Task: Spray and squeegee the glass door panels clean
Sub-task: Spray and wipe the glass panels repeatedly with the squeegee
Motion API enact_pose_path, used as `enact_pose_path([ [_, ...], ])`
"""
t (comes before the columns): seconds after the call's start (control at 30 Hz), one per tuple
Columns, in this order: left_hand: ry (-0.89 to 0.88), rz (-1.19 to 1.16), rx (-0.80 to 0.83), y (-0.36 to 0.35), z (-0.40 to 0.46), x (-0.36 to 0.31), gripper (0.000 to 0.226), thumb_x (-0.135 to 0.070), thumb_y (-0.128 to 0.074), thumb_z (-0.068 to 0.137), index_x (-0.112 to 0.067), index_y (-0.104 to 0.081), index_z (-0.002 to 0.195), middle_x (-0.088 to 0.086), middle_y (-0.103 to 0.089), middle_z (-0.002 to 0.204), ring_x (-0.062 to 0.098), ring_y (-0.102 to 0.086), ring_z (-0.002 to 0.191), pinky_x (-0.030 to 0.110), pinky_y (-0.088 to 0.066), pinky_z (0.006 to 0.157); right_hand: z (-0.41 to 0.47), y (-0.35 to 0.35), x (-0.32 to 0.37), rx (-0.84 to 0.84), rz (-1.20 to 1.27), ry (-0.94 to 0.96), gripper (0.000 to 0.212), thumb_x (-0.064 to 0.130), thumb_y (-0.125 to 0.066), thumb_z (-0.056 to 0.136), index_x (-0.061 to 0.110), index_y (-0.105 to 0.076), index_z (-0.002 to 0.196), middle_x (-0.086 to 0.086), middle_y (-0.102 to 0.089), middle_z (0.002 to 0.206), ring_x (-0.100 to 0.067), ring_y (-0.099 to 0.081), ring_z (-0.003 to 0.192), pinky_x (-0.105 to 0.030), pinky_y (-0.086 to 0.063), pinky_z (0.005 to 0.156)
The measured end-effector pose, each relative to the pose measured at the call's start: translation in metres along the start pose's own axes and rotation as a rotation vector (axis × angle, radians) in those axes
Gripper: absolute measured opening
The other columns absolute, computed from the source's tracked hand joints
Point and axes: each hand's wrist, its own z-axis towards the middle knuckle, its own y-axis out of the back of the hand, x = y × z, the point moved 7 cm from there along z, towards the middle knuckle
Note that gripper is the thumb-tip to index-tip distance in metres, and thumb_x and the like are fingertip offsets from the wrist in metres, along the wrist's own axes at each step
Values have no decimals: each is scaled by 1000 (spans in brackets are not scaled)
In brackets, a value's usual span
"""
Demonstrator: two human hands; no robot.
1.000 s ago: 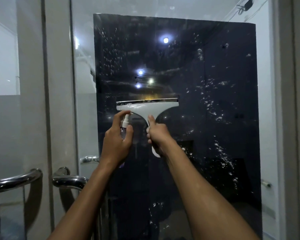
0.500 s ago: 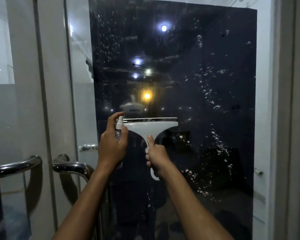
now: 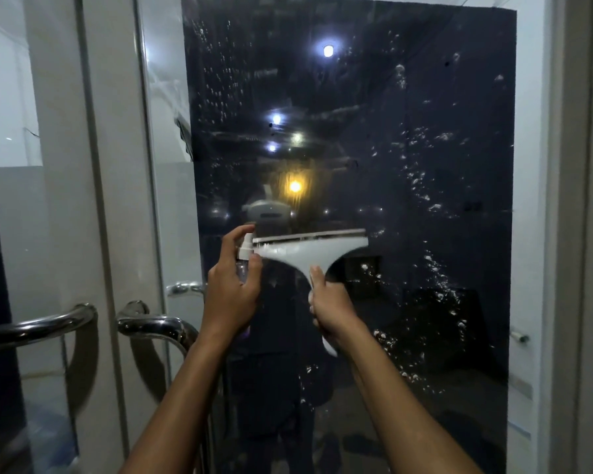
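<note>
A dark glass door panel [image 3: 442,234] fills the middle of the head view, speckled with spray droplets down its right side and upper left. My right hand [image 3: 332,309] grips the handle of a white squeegee [image 3: 308,249], whose blade lies level against the glass at mid height. My left hand [image 3: 231,289] holds a small clear spray bottle [image 3: 244,251] just left of the blade, index finger over its white nozzle.
Two curved chrome door handles [image 3: 158,326] stick out at the lower left, close to my left forearm. A pale door frame [image 3: 93,200] runs up the left, and another frame [image 3: 575,234] borders the right edge of the glass.
The squeegee has slid down the glass from above mid height, leaving a wiped strip behind it. My left hand with the bottle moved down alongside.
</note>
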Motion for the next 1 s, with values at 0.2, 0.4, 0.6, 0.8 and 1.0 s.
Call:
enact_pose_path([
  [0.2, 10, 58, 14, 0, -7, -4, 38, -18, -50, 103, -33, -44, 138, -3, -63, 91, 17, -61, 71, 42, -56, 61, -35, -5, -95, 1, -68, -97, 65, 52, -36, 103, 15, -42, 50, -5, -42, 47, -18, -41, 39, -24, -35, 46],
  [0.4, 19, 69, 2, 0, -5, -1, 39, -21, -51, 103, -35, -43, 138, 0, -65, 92, 23, -63, 66, 50, -57, 58, -10, 6, -21, 2, -8, -3, 61, 53, -36, 103, 16, -43, 54, 1, -41, 43, -13, -40, 34, -25, -34, 46],
  [0.6, 58, 52, 15, -4, -22, 6, 40, -17, -52, 103, -37, -43, 137, 0, -63, 88, 21, -62, 66, 52, -56, 61, -30, -5, -82, -49, -123, -56, 68, 54, -33, 103, 15, -44, 47, -2, -46, 43, -22, -49, 42, -31, -41, 55],
  [0.8, 81, 35, 7, 4, -21, 15, 40, -20, -51, 104, -40, -42, 137, -3, -64, 85, 26, -63, 62, 46, -57, 54, -16, -7, -32, -78, -72, 16, 63, 48, -35, 104, 9, -51, 59, -5, -51, 51, -12, -48, 36, -19, -37, 40],
  [1.0, 103, 74, -30, 6, -34, 20, 38, -20, -51, 103, -39, -44, 135, -7, -66, 89, 15, -64, 65, 45, -57, 59, -21, -23, -46, -16, 27, -81, 61, 53, -38, 102, 11, -48, 59, -2, -45, 46, -14, -42, 35, -22, -36, 41],
])
